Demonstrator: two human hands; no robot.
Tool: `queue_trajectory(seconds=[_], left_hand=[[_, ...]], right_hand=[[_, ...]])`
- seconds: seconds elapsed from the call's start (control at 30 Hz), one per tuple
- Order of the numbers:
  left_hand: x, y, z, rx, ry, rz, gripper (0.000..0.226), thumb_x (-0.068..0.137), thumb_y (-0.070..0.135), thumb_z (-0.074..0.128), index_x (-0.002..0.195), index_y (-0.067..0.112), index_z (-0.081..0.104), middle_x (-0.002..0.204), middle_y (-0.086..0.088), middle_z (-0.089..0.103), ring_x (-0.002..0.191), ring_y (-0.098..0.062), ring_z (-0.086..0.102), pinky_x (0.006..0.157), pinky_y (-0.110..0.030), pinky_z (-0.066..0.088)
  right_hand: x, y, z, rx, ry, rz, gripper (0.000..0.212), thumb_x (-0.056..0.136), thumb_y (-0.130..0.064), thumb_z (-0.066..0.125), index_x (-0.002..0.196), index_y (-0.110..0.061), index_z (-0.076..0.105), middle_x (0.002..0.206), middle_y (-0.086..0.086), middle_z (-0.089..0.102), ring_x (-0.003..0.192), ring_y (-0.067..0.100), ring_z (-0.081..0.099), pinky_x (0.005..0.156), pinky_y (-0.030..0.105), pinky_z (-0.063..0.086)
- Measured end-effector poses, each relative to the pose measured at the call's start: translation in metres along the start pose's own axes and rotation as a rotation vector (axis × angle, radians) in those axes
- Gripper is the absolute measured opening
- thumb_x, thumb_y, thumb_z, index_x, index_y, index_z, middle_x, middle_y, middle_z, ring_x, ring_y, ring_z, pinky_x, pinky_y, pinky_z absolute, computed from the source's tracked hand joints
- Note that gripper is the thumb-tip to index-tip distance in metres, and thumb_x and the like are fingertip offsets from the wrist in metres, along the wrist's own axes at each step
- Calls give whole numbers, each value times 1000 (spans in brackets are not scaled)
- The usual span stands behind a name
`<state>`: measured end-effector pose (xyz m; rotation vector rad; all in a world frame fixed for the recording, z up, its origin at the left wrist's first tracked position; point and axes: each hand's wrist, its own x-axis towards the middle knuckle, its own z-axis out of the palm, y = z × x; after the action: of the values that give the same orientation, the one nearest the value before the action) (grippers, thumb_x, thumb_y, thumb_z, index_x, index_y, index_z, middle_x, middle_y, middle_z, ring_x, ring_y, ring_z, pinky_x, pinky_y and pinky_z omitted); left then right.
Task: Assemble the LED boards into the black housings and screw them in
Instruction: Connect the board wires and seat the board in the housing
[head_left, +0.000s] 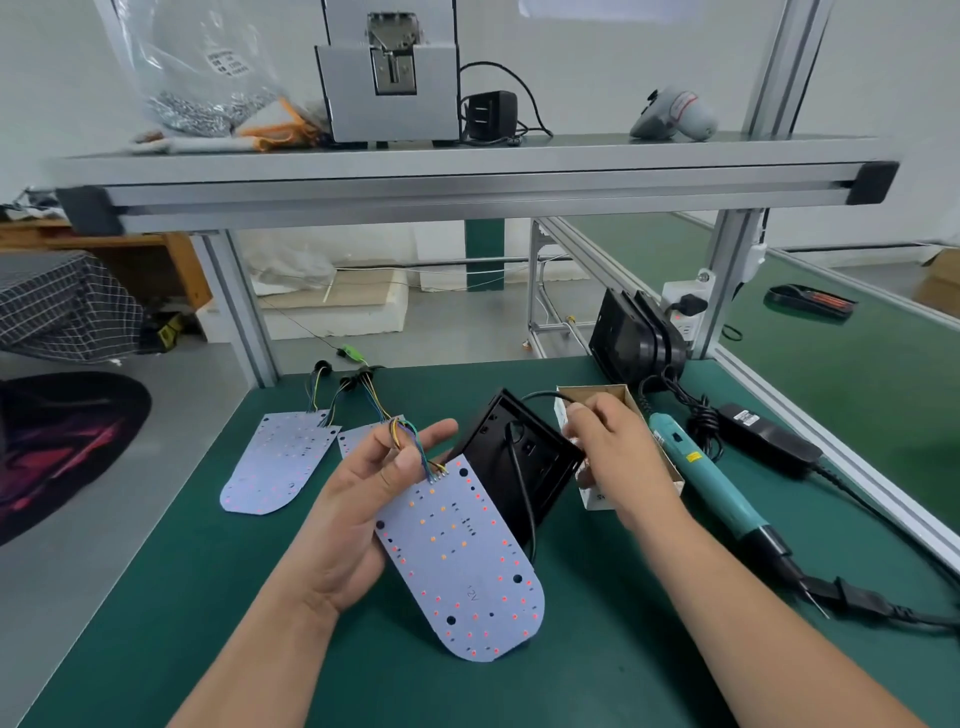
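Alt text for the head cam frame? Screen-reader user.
A person's left hand holds a white LED board by its wired end while the right hand pinches a black cable running across a black housing. Two more LED boards lie left on the green table, a teal electric screwdriver right.

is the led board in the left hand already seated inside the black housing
No, the left hand holds the LED board outside the black housing, while the right hand pinches the black cable lying across that housing.
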<state>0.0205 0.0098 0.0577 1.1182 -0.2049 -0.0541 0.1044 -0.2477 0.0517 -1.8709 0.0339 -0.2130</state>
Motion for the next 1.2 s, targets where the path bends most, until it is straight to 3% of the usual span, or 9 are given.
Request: queue_trajectory(seconds=[0.1,0.2,0.43,0.63,0.77,0.9,0.97,1.1,1.2], left_hand=[[-2,4,-2,3,13,22,26,85,33,88,95,22,67,149,-14,62,128,-31,68,93,-38,60],[-3,7,-1,55,31,50,33,80,40,92,95,22,68,150,-10,62,139,-33,60,103,-46,53],[-2,-1,6,237,118,97,24,92,34,75,101,14,66,142,0,68,137,-27,60,113,-57,42],[-2,0,4,313,60,75,22,95,30,57,105,16,70,99,8,69,87,-13,61,78,-34,45],[2,-8,6,192,159,4,14,81,24,54,79,20,67,109,6,76,91,-9,67,76,-32,47],[4,-13,6,203,207,-37,15,81,18,50,79,24,65,79,7,61,70,-16,49,65,-35,39],[4,-15,4,344,219,-34,2,86,27,58,87,28,60,83,6,55,74,-18,45,69,-37,35],[6,-23,4,647,225,-19,39,82,61,68,102,29,58,87,15,58,76,-10,50,72,-30,42],[6,-28,10,747,247,-34,55,66,73,77,106,41,59,110,18,66,104,-13,63,92,-34,52]], right_hand=[[-2,-2,3,223,-32,57,22,104,-26,53,91,-10,61,84,-3,78,75,14,75,69,30,58],[-2,-5,-3,329,-64,95,25,108,-28,50,102,-5,59,84,0,79,75,20,75,62,38,58],[-7,-6,0,330,-150,5,20,111,-26,54,106,-8,60,90,0,80,80,14,75,56,30,59],[-11,-13,10,611,-73,126,20,111,-30,53,103,-13,60,84,4,79,63,14,71,46,27,50],[-13,-11,13,624,25,199,22,110,-31,55,107,-12,64,77,-1,75,65,14,70,48,26,51],[-12,-13,12,679,50,235,23,111,-29,54,114,-7,61,78,3,74,59,15,69,42,26,52],[-13,-15,12,710,55,246,25,111,-28,54,117,-5,61,77,4,72,55,14,66,43,27,54],[-17,-19,11,760,26,216,22,110,-28,55,114,-6,60,73,2,73,53,12,65,43,26,53],[-24,-28,11,773,-39,143,20,111,-28,53,110,-8,58,89,10,80,58,15,69,46,27,54]])
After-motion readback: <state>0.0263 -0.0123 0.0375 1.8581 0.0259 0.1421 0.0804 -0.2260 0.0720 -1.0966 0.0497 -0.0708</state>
